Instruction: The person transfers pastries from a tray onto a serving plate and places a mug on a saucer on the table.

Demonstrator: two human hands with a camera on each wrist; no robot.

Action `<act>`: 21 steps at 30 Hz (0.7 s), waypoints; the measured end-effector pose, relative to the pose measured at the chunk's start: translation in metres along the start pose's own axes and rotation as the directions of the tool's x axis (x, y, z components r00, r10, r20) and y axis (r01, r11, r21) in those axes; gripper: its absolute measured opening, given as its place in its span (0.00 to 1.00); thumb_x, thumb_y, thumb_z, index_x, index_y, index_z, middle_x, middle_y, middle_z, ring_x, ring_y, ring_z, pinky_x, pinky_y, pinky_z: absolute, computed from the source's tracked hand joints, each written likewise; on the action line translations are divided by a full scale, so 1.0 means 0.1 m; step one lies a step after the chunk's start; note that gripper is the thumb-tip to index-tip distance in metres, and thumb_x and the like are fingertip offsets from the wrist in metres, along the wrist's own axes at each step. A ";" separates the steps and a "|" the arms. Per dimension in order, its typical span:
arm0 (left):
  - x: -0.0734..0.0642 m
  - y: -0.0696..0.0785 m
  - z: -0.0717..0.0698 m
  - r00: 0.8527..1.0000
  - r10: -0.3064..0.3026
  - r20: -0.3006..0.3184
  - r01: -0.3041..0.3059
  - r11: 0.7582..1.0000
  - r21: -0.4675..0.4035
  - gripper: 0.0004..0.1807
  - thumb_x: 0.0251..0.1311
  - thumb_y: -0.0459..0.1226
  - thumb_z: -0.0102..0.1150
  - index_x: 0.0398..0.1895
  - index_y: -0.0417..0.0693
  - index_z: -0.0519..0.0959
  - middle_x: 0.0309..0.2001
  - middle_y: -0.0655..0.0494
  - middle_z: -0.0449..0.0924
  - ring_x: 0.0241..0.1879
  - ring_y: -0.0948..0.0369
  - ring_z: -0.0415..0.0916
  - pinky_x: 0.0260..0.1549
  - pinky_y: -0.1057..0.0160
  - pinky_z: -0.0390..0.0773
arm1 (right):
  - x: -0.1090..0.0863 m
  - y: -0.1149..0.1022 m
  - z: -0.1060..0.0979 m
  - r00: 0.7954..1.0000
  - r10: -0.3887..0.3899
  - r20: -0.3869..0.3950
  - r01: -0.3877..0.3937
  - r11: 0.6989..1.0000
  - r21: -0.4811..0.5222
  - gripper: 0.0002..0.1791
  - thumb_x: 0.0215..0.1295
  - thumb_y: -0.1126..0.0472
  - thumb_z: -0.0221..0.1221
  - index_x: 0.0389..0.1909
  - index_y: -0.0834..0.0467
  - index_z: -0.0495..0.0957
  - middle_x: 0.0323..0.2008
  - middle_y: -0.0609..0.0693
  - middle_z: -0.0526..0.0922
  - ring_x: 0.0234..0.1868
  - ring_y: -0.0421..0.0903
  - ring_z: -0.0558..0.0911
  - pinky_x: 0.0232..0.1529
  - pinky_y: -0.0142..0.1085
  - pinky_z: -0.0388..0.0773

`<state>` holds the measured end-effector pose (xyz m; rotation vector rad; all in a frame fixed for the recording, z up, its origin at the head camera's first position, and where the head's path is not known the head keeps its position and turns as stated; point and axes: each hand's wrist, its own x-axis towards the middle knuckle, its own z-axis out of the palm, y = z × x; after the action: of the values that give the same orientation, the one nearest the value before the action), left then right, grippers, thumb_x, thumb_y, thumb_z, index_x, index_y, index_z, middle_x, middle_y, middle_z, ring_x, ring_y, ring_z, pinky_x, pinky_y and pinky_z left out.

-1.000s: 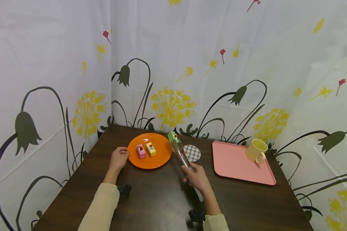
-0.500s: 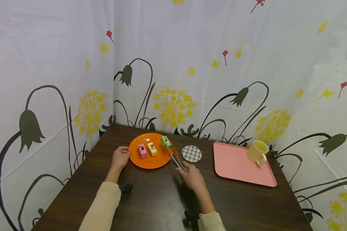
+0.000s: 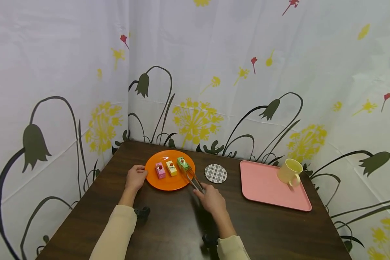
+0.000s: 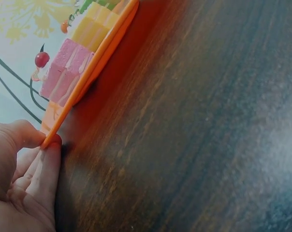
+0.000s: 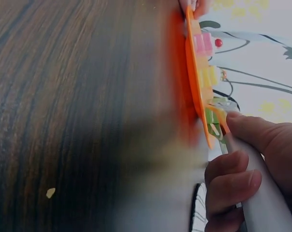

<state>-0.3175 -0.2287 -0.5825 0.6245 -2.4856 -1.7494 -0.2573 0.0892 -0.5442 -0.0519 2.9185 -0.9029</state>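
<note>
My left hand (image 3: 135, 177) pinches the left rim of the orange plate (image 3: 169, 185) between thumb and fingers, as the left wrist view shows closely. On the plate stand a pink cake piece (image 3: 160, 172) and a yellow cake piece (image 3: 172, 169), each with a small fruit on top. A green cake piece (image 3: 182, 162) is to the right of the yellow one, over the plate. My right hand (image 3: 212, 199) grips metal tongs (image 3: 195, 181), whose arms look spread, their tips at the green piece. In the right wrist view the tongs' tips partly cover that piece.
A round checked coaster (image 3: 216, 173) lies right of the plate. Farther right is a pink tray (image 3: 263, 184) with a yellow mug (image 3: 289, 171) on it. The dark wooden table (image 3: 169, 224) meets a flowered curtain (image 3: 195, 83) at its back and sides.
The tongs and green cake piece have moved left and down, from the plate's right edge to beside the yellow piece. The tongs' arms have spread. My left hand stays at the rim.
</note>
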 end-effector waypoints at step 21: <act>-0.01 0.01 0.00 0.999 -0.024 -0.024 0.024 1.000 -0.005 0.25 0.79 0.41 0.53 0.73 0.37 0.70 0.66 0.32 0.78 0.61 0.41 0.78 0.67 0.44 0.79 | 0.02 -0.22 -0.06 1.000 0.011 -0.001 -0.011 0.993 -0.116 0.31 0.72 0.40 0.67 0.71 0.46 0.81 0.48 0.56 0.91 0.43 0.58 0.88 0.40 0.56 0.81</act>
<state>-0.3174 -0.2277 -0.5814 0.6734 -2.4685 -1.7444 -0.2593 0.0747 -0.5266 -0.0435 2.9654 -0.7310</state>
